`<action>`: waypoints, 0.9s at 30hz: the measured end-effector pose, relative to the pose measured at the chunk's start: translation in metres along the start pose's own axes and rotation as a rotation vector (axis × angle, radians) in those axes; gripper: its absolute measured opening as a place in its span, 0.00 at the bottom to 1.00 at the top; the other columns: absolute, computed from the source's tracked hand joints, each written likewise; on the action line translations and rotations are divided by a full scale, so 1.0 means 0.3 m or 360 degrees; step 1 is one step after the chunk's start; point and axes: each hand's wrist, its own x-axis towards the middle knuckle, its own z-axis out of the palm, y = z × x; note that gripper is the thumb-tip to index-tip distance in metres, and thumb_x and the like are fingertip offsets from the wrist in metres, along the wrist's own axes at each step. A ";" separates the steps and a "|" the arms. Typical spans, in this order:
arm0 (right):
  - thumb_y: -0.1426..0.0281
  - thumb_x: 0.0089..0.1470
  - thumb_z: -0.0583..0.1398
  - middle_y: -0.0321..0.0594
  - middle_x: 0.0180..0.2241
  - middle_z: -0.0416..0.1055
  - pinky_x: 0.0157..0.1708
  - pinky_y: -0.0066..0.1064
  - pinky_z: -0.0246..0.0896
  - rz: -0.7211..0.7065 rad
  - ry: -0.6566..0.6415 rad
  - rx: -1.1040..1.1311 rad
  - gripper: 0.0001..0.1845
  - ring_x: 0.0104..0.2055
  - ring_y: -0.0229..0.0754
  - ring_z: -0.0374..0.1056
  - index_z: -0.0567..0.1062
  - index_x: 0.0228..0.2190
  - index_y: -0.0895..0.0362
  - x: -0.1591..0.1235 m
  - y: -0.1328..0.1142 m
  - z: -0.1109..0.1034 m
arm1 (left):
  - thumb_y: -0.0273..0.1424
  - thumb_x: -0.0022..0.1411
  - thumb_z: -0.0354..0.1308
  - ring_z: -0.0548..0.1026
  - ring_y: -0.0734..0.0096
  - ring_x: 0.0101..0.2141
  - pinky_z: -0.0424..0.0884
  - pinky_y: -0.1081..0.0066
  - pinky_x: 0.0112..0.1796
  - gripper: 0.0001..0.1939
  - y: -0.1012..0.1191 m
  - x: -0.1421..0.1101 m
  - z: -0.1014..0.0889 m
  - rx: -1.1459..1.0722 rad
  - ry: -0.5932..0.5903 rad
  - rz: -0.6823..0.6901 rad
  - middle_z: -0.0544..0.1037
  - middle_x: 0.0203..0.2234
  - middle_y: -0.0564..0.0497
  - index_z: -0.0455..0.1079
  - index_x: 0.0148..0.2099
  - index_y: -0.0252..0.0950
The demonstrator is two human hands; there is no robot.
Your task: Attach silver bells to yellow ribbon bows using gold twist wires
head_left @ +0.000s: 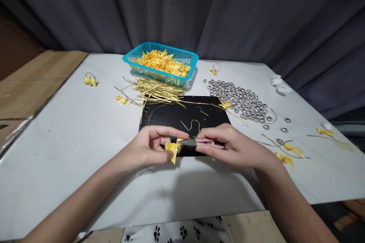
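Over the black board point(176, 115), my left hand point(151, 144) pinches a yellow ribbon bow point(172, 151) between thumb and fingers. Small thread snips point(189, 142) with a pink handle are gripped in my right hand point(230, 146). Their pointed metal tip touches or nearly touches the middle of the bow; exactly what lies at the tip is too small to make out. Just beyond my hands, a needle point(184, 125) and a curl of gold cord point(195, 123) rest on the board.
A blue basket point(131, 66) of yellow bows stands at the back, with a bundle of gold cords point(159, 90) before it. Silver beads point(239, 98) are heaped to the right. Finished-looking loops with bows point(90, 81) and crumpled white tissue point(280, 84) lie farther out.
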 end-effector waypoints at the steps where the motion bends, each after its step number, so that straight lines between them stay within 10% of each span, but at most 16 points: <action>1: 0.66 0.58 0.55 0.28 0.17 0.53 0.17 0.20 0.42 -0.0001 0.0017 0.0027 0.13 0.17 0.27 0.46 0.68 0.25 0.61 -0.001 -0.002 -0.005 | 0.25 0.40 0.62 0.56 0.83 0.16 0.50 0.78 0.18 0.24 -0.001 -0.001 -0.001 0.0017 0.0002 -0.0002 0.67 0.17 0.58 0.74 0.45 0.33; 6: 0.65 0.57 0.55 0.28 0.17 0.50 0.16 0.21 0.40 0.0061 0.0086 0.0093 0.14 0.18 0.27 0.44 0.65 0.24 0.59 0.000 0.003 -0.029 | 0.25 0.42 0.61 0.55 0.83 0.16 0.51 0.78 0.18 0.23 -0.003 -0.001 0.003 0.0054 0.0040 0.0015 0.64 0.16 0.59 0.75 0.45 0.34; 13: 0.56 0.56 0.52 0.30 0.19 0.52 0.21 0.24 0.43 0.0528 0.0700 -0.0380 0.19 0.21 0.32 0.48 0.59 0.22 0.56 0.038 0.122 -0.033 | 0.30 0.48 0.61 0.63 0.78 0.17 0.59 0.77 0.19 0.13 -0.011 0.028 -0.005 0.0266 0.0420 0.0110 0.68 0.14 0.56 0.77 0.38 0.32; 19: 0.58 0.58 0.49 0.40 0.24 0.67 0.24 0.28 0.44 0.1196 0.0588 -0.1047 0.17 0.25 0.40 0.61 0.66 0.27 0.57 0.055 0.196 -0.053 | 0.33 0.45 0.65 0.63 0.79 0.16 0.60 0.77 0.19 0.13 -0.012 0.047 -0.043 0.0460 0.0674 0.0137 0.70 0.15 0.55 0.75 0.35 0.31; 27: 0.57 0.57 0.49 0.46 0.28 0.73 0.23 0.30 0.42 0.1291 0.0523 -0.1282 0.20 0.31 0.47 0.69 0.71 0.28 0.58 0.061 0.228 -0.047 | 0.41 0.52 0.59 0.72 0.69 0.22 0.65 0.70 0.27 0.19 0.010 0.030 -0.181 0.1144 0.0899 0.0333 0.79 0.25 0.47 0.72 0.43 0.33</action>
